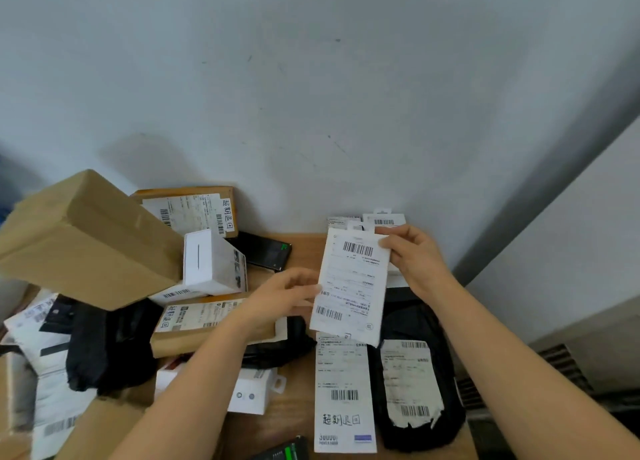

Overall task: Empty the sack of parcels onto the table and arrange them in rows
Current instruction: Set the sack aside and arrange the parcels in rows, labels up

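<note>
We hold a flat white parcel (pixel 353 286) up above the tabletop (pixel 304 252), its label facing us. The left hand (pixel 284 297) pinches its left edge, and the right hand (pixel 415 262) grips its top right corner, fingers (pixel 388 241) curled round it. Under it lie a long white parcel (pixel 343 390) and, just beside that, a black bag (pixel 446 373) with a torn label. More white packs (pixel 382 219) sit by the wall behind. The left side is crowded: a big cardboard box (pixel 86 241) tilts against a small white box (pixel 211 262), with a brown carton (pixel 194 210), a dark box (pixel 263 250) and black bags heaped around.
</note>
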The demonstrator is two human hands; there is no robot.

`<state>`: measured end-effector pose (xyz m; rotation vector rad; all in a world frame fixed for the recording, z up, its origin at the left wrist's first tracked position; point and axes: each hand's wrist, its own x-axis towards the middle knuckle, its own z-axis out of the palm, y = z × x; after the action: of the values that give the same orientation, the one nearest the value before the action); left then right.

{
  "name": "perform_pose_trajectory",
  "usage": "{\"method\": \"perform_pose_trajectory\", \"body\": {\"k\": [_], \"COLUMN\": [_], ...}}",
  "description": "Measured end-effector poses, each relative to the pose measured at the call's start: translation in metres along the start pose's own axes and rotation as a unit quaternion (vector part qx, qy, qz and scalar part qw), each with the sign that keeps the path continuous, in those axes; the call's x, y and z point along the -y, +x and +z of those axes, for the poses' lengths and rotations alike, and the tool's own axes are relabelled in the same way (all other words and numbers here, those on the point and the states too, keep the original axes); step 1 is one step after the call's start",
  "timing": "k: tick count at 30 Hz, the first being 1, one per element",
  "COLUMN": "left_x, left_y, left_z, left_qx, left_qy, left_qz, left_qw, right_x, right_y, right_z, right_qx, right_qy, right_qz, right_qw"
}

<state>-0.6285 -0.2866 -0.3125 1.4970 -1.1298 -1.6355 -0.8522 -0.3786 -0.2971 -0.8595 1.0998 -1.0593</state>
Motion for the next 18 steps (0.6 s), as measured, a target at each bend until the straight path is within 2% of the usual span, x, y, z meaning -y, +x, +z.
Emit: {"method": "perform_pose_trajectory", "body": {"k": [5,8,9,11,13,15,18], "left_x": [0.014,0.021,0.021,0.017,0.014,0.012,0.006], "left_y": [0.006,0.011,0.014,0.019,0.029,0.042,0.058], "left_z": [0.026,0.042,0.046,0.053,0.055,0.055,0.058], "left_qx": [0.063,0.043,0.029,0.017,0.014,0.023,0.03], "left_qy": [-0.084,-0.07,-0.058,0.002,0.113,0.232,0.423], "left_qz": [-0.033,-0.014,0.001,0.04,0.08,0.111,0.202], "left_qw": [0.994,0.997,0.998,0.999,0.99,0.966,0.883], "right_x": [-0.005,-0.006,-0.006,-0.007,-0.007,-0.009,-0.012], "right_y": [-0.012,-0.016,-0.017,-0.018,-0.021,-0.023,-0.021], "right_z": [-0.022,-0.041,-0.048,-0.062,-0.071,-0.074,-0.078], "right_qx": [-0.029,-0.038,-0.037,-0.022,0.004,0.034,0.116], "right_qy": [0.026,0.021,-0.014,-0.156,-0.306,-0.419,-0.528], "right_qz": [0.014,0.019,0.017,0.006,-0.023,-0.076,-0.108], "right_qw": [0.999,0.999,0.999,0.988,0.952,0.904,0.834]}}
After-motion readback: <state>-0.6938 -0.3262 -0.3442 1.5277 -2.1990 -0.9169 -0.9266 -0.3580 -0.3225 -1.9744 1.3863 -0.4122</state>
